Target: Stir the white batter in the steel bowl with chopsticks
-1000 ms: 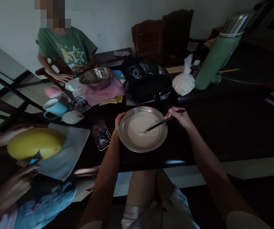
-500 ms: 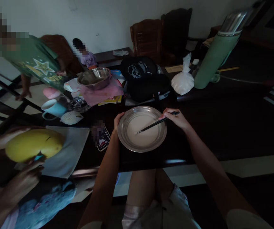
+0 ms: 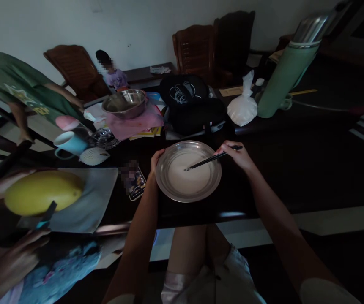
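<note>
A wide metal bowl (image 3: 214,185) stands on the dark table in front of me, with a pale, milky mixture (image 3: 188,179) in it. My left hand (image 3: 157,160) grips the bowl's left rim, thumb on top and the other fingers out of sight beneath the edge. Dark chopsticks (image 3: 205,161) slant down to the left into the mixture, and my right hand (image 3: 234,154) is closed around their upper part above the right rim. Their tips are at the mixture's surface, near its middle. A phone (image 3: 136,185) with a lit screen lies left of my left forearm.
At left, a co-worker's hand (image 3: 26,253) holds a knife (image 3: 47,214) by a large yellow fruit (image 3: 42,192) on a grey mat (image 3: 101,202). Behind are a mug (image 3: 70,142), another metal bowl (image 3: 127,110), black bags (image 3: 194,114), a tied plastic bag (image 3: 243,110) and a tall green flask (image 3: 288,76).
The chopstick tips have shifted slightly right and up within the bowl. The co-worker's knife has come away from the fruit's side. The person in green has moved left.
</note>
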`<act>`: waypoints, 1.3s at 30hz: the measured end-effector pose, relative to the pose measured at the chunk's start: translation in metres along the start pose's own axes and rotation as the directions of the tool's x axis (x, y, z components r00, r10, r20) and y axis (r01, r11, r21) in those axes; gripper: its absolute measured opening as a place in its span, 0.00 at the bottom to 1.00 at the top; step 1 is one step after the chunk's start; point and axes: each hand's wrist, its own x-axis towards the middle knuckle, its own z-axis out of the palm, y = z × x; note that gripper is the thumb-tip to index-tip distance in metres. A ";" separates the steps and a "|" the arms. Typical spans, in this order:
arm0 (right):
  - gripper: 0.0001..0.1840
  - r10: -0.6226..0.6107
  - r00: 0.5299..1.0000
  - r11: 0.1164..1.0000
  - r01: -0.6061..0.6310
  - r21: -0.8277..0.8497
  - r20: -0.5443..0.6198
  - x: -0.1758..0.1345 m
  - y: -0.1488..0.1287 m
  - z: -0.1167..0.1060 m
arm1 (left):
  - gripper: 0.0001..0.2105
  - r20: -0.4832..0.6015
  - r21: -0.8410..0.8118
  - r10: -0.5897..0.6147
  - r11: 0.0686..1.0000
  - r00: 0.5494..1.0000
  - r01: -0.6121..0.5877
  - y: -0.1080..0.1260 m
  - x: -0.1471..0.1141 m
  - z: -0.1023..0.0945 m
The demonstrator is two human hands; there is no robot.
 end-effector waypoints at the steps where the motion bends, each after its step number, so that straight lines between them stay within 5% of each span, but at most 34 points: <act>1: 0.22 0.004 1.000 1.000 -0.003 0.010 -0.030 0.000 0.001 -0.002 | 0.09 -0.009 -0.002 0.008 1.000 1.000 -0.008 0.000 0.000 0.000; 8: 0.21 0.000 0.994 1.000 0.003 -0.026 0.111 -0.001 -0.001 0.002 | 0.09 -0.001 0.010 -0.005 1.000 1.000 0.005 -0.001 0.002 -0.003; 14: 0.23 0.005 0.998 1.000 -0.005 0.008 -0.058 0.000 0.001 -0.005 | 0.09 -0.013 0.005 0.016 1.000 1.000 -0.016 0.000 -0.001 0.001; 20: 0.22 0.013 0.995 1.000 -0.011 -0.020 0.104 0.000 0.000 0.001 | 0.09 0.007 0.033 0.018 0.999 1.000 -0.018 0.000 0.000 -0.003; 25: 0.22 0.016 1.000 1.000 -0.016 0.010 -0.019 0.000 0.001 -0.003 | 0.09 -0.005 0.028 0.008 1.000 1.000 -0.008 -0.001 0.000 -0.003; 30: 0.22 0.018 0.994 1.000 -0.017 -0.017 0.107 -0.001 -0.002 0.001 | 0.11 -0.013 0.018 0.019 1.000 1.000 -0.019 -0.002 0.000 -0.002; 36: 0.22 0.012 0.999 1.000 -0.012 0.010 -0.034 0.000 -0.001 -0.002 | 0.11 0.016 0.028 0.012 1.000 1.000 -0.012 0.000 -0.001 0.000; 39: 0.22 0.024 0.999 1.000 -0.025 0.018 0.026 -0.001 0.000 -0.002 | 0.10 -0.016 0.018 0.015 1.000 1.000 -0.015 0.001 -0.002 0.002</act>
